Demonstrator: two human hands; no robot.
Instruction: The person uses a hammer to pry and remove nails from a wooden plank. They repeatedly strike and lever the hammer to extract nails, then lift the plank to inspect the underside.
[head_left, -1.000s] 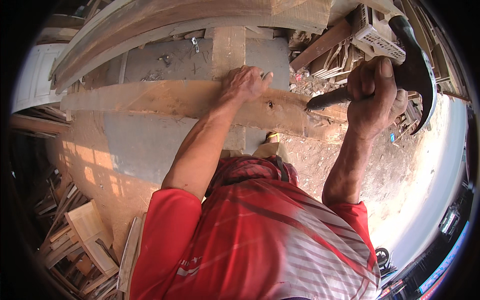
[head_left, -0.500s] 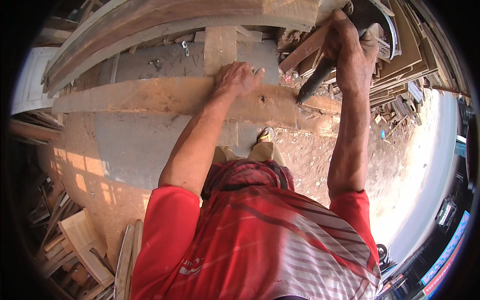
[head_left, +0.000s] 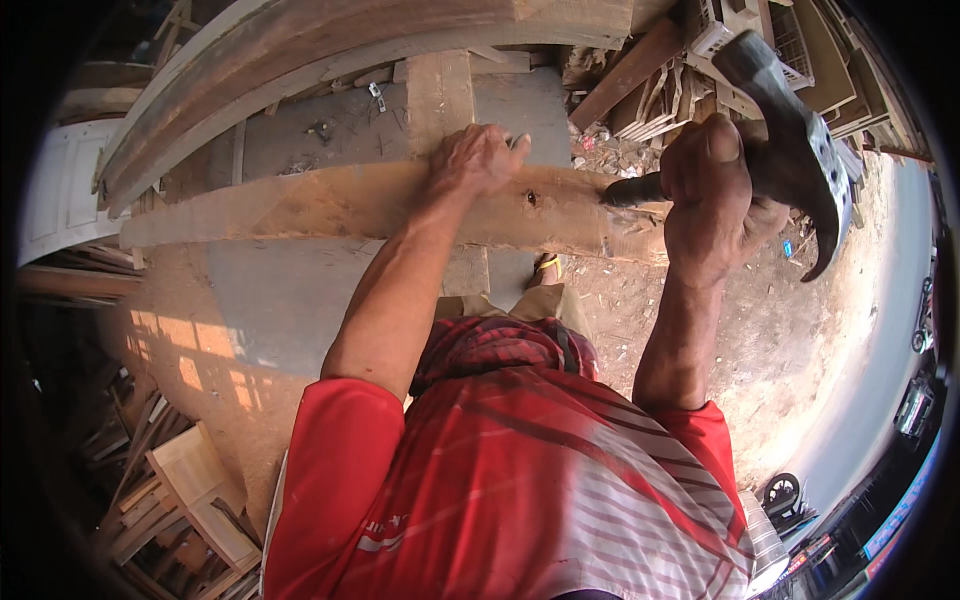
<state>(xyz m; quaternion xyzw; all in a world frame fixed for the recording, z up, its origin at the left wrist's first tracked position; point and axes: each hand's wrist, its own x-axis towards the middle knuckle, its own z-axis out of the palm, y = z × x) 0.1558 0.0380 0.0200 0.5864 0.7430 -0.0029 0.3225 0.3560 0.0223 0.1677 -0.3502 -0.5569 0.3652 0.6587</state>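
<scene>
A long, rough wooden plank [head_left: 330, 205] lies crosswise in front of me, with a dark hole right of its middle. My left hand [head_left: 476, 160] grips the plank's far edge, fingers bent over it and thumb out to the right. My right hand [head_left: 708, 200] is closed in a fist around the handle of a claw hammer [head_left: 790, 150], raised near the plank's right end. The dark handle end points left, over the plank; the metal head and curved claw stick out to the right of my fist.
Under the plank runs a crosswise wooden support [head_left: 440, 90]. Thick curved beams [head_left: 360, 45] lie at the far side. Scrap wood [head_left: 180, 490] is piled at the lower left, and a plastic crate [head_left: 795, 50] and boards stand far right. A sandaled foot [head_left: 547, 268] shows below the plank.
My right hand has come down toward me with the hammer, and the hammer head has swung into fuller view on the right. My left hand stays on the plank.
</scene>
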